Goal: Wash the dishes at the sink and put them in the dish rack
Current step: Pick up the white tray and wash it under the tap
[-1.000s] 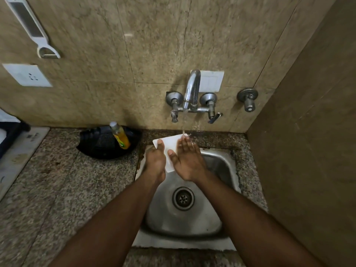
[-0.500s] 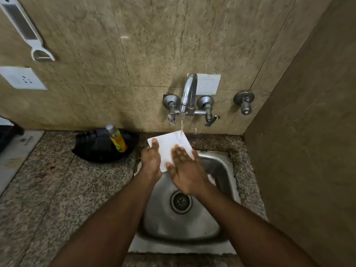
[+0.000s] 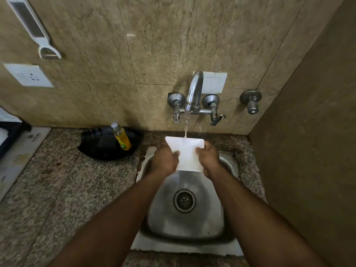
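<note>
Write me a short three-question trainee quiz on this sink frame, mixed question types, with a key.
1. True or false: water from the tap is falling onto the white rectangular board.
2. How is the board held? A) by the left hand alone B) by both hands, one on each side edge C) it lies flat in the sink
3. Fill in: the yellow bottle leans in a black ____ on the counter to the left of the sink.

Key: 1 true. 2 B, the right hand grips the opposite edge. 3 basin.
</note>
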### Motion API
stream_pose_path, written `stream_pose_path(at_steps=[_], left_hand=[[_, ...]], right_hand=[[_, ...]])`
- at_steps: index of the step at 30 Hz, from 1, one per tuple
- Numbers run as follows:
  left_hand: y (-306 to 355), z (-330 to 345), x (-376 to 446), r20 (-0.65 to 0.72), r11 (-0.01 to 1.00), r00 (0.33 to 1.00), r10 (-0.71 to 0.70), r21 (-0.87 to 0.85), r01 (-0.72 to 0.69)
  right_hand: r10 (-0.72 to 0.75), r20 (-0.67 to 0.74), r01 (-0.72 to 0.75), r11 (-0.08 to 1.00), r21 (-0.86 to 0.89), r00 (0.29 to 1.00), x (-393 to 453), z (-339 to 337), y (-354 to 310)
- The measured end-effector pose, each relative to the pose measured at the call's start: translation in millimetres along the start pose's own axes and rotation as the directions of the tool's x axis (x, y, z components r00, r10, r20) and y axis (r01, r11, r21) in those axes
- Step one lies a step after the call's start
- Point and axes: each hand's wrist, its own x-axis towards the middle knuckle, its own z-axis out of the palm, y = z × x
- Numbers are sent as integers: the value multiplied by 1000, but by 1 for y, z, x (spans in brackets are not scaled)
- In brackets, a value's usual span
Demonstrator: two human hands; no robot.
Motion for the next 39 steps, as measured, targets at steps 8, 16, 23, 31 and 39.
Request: stream_pose_path(at_steps=[8, 16, 23, 31, 39], left_hand=[[22, 25, -59, 282, 846, 917, 281, 379, -376], [13, 14, -27, 372, 873, 921, 119, 403, -276], [-1, 10, -25, 317, 838, 930, 186, 443, -319], [15, 4, -31, 390, 816, 870, 302, 365, -447], [11, 7, 13, 109, 994, 988, 113, -10, -112]], right_hand=[[-25, -134, 31, 999, 41, 991, -5, 16, 11], [-57, -312, 34, 996, -80, 948, -15, 13, 16], [-115, -271, 83, 989, -126, 956, -25, 9, 19], [-125, -367, 107, 992, -70, 922, -17, 0, 0], [-198, -342, 181, 980, -81, 919, -28, -10, 8]])
